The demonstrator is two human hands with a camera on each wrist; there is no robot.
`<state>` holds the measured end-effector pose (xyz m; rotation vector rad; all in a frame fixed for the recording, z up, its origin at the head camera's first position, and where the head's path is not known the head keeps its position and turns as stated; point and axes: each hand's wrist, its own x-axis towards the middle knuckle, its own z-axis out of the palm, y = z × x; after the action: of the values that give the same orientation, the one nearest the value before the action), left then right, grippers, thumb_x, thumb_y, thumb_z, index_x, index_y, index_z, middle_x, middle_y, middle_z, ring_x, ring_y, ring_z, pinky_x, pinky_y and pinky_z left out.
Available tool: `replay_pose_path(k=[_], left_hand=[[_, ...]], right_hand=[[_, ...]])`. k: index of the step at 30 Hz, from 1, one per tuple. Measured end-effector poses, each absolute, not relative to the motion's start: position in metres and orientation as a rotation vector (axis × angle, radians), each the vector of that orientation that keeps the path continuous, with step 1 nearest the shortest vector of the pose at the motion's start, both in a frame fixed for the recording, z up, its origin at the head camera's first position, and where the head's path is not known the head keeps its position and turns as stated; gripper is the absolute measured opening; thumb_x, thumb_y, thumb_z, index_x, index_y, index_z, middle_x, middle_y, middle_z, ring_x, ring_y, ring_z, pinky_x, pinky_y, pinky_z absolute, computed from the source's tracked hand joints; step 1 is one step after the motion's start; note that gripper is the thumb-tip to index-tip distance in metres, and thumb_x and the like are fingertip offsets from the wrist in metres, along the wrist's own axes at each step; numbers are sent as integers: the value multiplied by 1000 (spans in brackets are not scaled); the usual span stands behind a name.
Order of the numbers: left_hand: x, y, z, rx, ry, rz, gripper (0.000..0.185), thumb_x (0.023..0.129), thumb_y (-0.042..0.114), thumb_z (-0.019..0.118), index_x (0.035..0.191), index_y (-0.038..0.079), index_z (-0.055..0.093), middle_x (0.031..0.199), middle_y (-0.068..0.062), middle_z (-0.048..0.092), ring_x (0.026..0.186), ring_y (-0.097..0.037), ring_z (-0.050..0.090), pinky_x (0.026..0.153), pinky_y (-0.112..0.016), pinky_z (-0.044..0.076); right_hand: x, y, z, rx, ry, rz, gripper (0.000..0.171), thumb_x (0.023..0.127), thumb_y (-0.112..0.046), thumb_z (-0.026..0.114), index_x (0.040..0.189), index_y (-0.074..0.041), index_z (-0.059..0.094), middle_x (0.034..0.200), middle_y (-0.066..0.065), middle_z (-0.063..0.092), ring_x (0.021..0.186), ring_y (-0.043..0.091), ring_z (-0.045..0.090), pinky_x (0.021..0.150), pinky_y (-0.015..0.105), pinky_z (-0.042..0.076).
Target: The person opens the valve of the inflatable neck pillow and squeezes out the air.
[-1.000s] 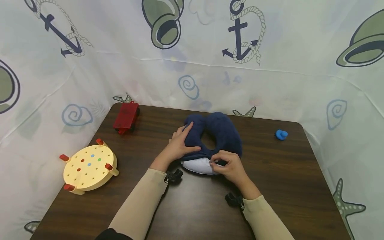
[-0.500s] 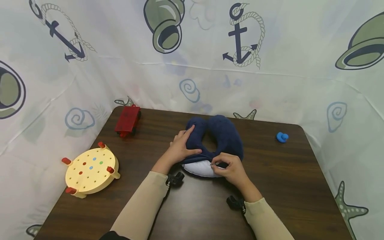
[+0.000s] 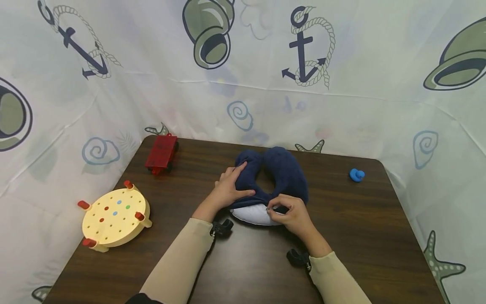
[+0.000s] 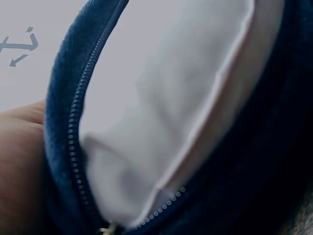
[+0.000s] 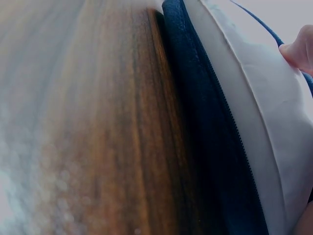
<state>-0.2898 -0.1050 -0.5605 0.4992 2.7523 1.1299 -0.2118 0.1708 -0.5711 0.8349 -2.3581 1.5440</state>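
Observation:
A navy plush U-shaped neck pillow [image 3: 286, 173] lies on the table, its zipper side facing me. The zipper [image 4: 74, 122] is unzipped in the left wrist view, and the white inner cushion [image 3: 252, 214] shows through the gap. A metal zipper slider [image 4: 108, 228] sits at one end of the opening. My left hand [image 3: 226, 188] rests on the pillow's left side, fingers spread and thumb over the cover. My right hand [image 3: 290, 213] pinches the cover's edge at the right of the opening with thumb and index finger; the exact spot pinched is hidden.
On the brown table [image 3: 243, 270], a round yellow pegboard toy [image 3: 114, 219] with red-tipped legs stands at left. Behind it is a red toy wagon [image 3: 162, 154]. A small blue rubber duck [image 3: 357, 175] is at far right. A printed curtain [image 3: 349, 118] hangs behind.
Both hands keep their places on the neck pillow. The whole head view has shifted slightly, with the scene sitting a little lower in the picture.

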Motion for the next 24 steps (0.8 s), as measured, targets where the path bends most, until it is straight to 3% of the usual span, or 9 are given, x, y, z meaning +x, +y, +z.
replay_pose_path(k=[12, 24], left_hand=[[-287, -103, -561, 484, 2785, 1120, 107, 89, 55, 88, 174, 41, 25, 170, -14, 38, 149, -46, 41, 111, -72, 31], [-290, -103, -562, 467, 2737, 1124, 101, 90, 61, 85, 173, 37, 31, 169, -17, 38, 147, -45, 40, 108, -69, 29]], right_hand=[[-212, 168, -572, 874, -2331, 1484, 25, 86, -2, 89, 95, -25, 83, 89, -9, 77, 85, 10, 74, 82, 21, 58], [-213, 171, -571, 839, -2407, 1523, 24, 87, -4, 89, 95, -26, 83, 91, -7, 79, 90, 11, 75, 85, 22, 59]])
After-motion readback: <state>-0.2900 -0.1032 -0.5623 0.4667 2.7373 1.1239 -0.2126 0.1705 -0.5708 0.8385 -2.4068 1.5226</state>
